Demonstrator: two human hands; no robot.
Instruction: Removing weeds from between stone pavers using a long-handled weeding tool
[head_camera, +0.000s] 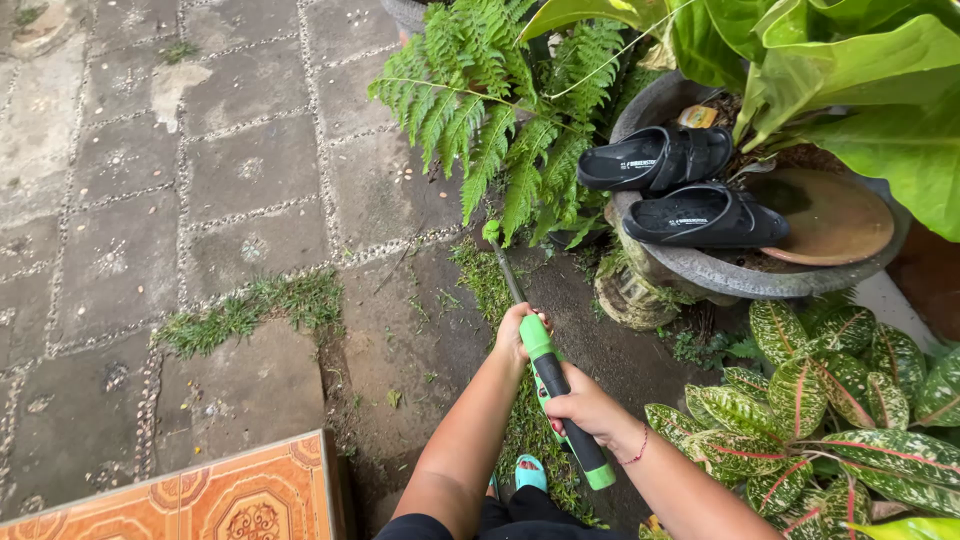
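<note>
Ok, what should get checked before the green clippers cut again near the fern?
1. Both hands on the handles: ok; left hand and right hand each grip the green and black shears.
2. Blade tips in sight: not ok; they disappear under the fern.
3. Foot clear: ok; the sandalled foot sits behind the handles.
4. Black sandals out of the way: ok, up on the stone pot.
5. Blades open or shut: cannot tell.

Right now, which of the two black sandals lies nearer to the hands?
The lower sandal, on the near rim of the stone pot. The other sandal sits behind it, farther from the right hand.
</note>
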